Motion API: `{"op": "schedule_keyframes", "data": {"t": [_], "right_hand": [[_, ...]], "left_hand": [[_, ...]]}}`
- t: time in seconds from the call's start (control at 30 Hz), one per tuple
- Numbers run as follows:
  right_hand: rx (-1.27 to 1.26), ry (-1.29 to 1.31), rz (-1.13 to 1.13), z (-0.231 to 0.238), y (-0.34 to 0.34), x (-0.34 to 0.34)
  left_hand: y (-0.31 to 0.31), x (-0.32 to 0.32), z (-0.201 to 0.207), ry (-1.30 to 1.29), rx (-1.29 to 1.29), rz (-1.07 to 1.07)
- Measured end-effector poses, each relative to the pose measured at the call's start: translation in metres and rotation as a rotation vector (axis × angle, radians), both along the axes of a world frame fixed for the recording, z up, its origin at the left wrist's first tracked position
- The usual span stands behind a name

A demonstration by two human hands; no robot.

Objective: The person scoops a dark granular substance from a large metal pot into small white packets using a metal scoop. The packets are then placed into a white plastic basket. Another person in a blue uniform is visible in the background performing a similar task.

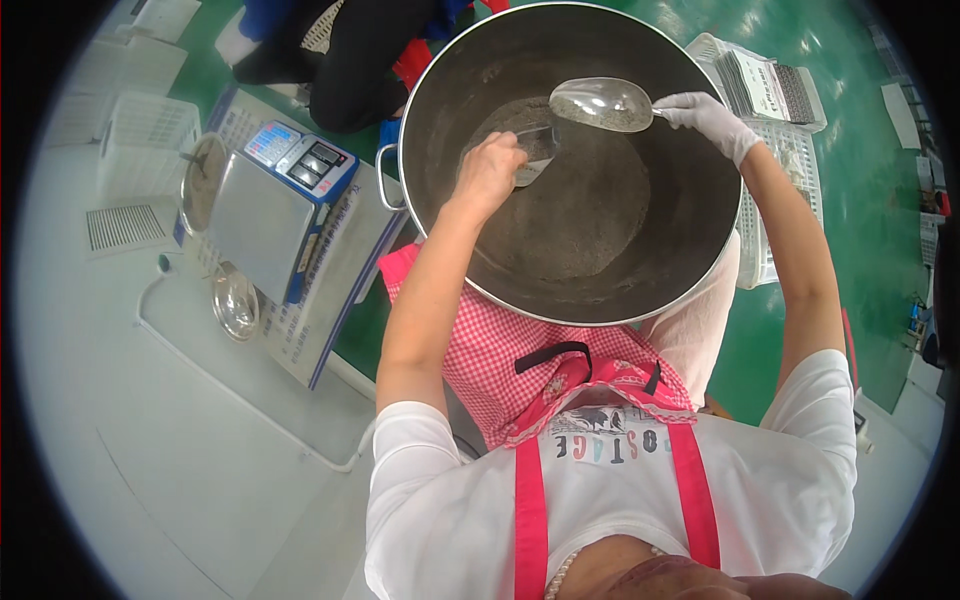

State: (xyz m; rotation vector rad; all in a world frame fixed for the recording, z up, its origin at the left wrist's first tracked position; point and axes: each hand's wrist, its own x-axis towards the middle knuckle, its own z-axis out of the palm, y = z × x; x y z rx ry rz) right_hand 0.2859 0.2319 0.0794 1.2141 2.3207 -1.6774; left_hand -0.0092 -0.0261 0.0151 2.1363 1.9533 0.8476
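Observation:
A large, deep metal pot [690, 240] with a grey-brown powder [585, 225] over its bottom stands in front of me. My gloved right hand [705, 118] grips a shiny scoop [602, 103] by its handle, over the far right part of the pot. Some powder shows in the scoop's bowl. On the left, my bare left hand [490, 172] holds a small clear container [538, 150], perhaps a bag or a cup, with powder low in it. The scoop's tip is close to the container's mouth; whether they touch I cannot tell.
A blue digital scale [315, 160] with a metal platform [258, 220] stands left of the pot, beside a shiny bowl [235, 302]. White plastic baskets [765, 255] are at the right. Another person's dark-clothed legs [350, 65] are beyond the pot. The floor [850, 200] is green.

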Motion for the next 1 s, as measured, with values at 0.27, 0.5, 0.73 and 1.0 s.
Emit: {"op": "schedule_keyframes", "data": {"t": [0.27,0.5,0.73,1.0], "right_hand": [[-0.038,0.035,-0.303,-0.037,-0.020,0.053],[-0.052,0.013,-0.268,-0.061,-0.043,0.032],[-0.045,0.020,-0.261,-0.092,-0.043,0.030],[1.181,0.106,0.182,0.067,-0.081,-0.007]], "left_hand": [[-0.011,0.020,0.026,-0.013,0.066,-0.002],[-0.035,0.017,0.039,0.077,0.036,0.012],[-0.058,0.015,0.087,0.142,0.017,0.053],[-0.048,0.025,0.038,0.230,-0.110,0.064]]}}
